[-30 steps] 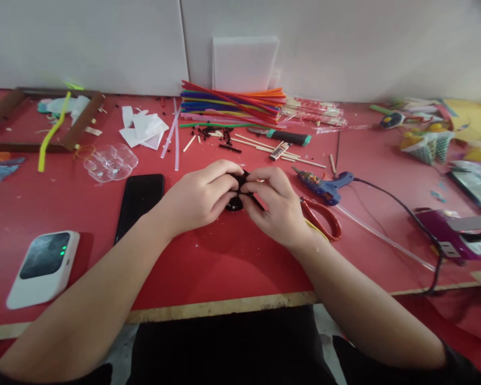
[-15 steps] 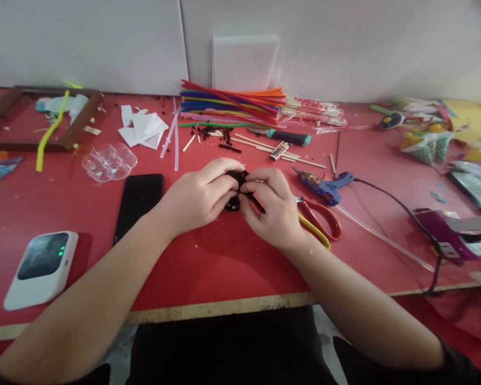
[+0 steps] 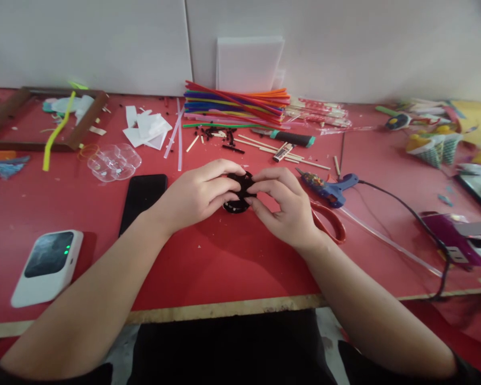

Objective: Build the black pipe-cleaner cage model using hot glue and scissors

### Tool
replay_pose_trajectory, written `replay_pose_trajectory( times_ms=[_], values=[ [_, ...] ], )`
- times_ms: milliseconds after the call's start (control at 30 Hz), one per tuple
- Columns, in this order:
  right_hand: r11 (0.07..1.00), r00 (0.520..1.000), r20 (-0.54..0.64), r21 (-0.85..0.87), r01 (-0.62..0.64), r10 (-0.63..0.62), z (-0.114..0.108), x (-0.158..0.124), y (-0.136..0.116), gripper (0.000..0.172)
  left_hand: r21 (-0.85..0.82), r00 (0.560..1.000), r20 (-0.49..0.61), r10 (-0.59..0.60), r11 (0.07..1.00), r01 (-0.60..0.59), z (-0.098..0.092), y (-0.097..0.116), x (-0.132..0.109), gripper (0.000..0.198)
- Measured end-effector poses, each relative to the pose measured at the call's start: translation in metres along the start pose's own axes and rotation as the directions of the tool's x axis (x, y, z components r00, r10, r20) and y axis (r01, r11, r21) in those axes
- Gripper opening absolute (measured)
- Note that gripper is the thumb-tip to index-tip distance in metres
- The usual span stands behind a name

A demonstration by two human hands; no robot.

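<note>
A small black round piece (image 3: 240, 188) sits between both hands at the middle of the red table (image 3: 208, 256). My left hand (image 3: 198, 193) curls around its left side with fingers pinched on it. From the right, my right hand (image 3: 286, 207) pinches the same piece with thumb and fingertips. Much of the piece is hidden by my fingers. Red-handled scissors (image 3: 332, 223) lie just right of my right hand, partly under it.
A black phone (image 3: 142, 195) lies left of my hands and a white device with green lights (image 3: 48, 266) at the near left. A blue glue gun (image 3: 329, 187) with its cord, coloured straws (image 3: 236, 104), wooden sticks, a clear tray (image 3: 114, 162) and a purple device (image 3: 460, 238) surround the work area.
My right hand shifted slightly right and re-pinched the black piece; the thin black stick seen under it earlier is hidden. The view shifted a little; my left hand stays put.
</note>
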State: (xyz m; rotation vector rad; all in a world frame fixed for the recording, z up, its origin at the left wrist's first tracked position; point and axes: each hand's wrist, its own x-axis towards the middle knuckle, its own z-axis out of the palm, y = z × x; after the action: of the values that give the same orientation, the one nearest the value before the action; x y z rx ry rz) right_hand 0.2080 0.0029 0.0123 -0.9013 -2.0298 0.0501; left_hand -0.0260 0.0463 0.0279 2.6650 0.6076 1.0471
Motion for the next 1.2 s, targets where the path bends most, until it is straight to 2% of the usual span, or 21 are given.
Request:
replay_pose_trajectory(
  times_ms=[233,467,567,667,967,1200],
  values=[
    [1.000,1.000,-0.010,0.019,-0.003,0.003,0.001,-0.001,-0.001,0.016,-0.052,0.999,-0.032,-0.034,0.998,0.033,0.004,0.005,0.002,0.006],
    [1.000,1.000,-0.006,0.001,-0.027,0.027,-0.002,0.000,0.001,0.017,-0.069,0.997,-0.040,-0.059,0.996,0.057,0.002,-0.003,0.000,0.004],
    [0.997,0.998,-0.015,-0.043,-0.061,0.060,-0.003,-0.001,0.001,0.017,-0.061,0.995,-0.071,-0.072,0.996,0.068,0.001,-0.004,-0.001,0.012],
    [0.995,0.997,-0.027,-0.072,-0.075,0.073,-0.003,-0.001,0.000,0.017,-0.080,0.999,-0.037,-0.038,0.996,0.035,0.001,-0.002,-0.001,0.017],
    [0.998,0.998,-0.012,-0.032,-0.062,0.062,-0.003,-0.003,0.000,0.015,-0.015,1.000,0.011,-0.012,1.000,0.012,0.000,0.001,0.000,0.010],
    [0.991,0.990,-0.039,-0.007,-0.136,0.136,0.002,0.001,-0.008,0.010,-0.040,0.995,-0.018,-0.094,0.995,0.093,0.002,0.006,0.001,0.004]
  ],
)
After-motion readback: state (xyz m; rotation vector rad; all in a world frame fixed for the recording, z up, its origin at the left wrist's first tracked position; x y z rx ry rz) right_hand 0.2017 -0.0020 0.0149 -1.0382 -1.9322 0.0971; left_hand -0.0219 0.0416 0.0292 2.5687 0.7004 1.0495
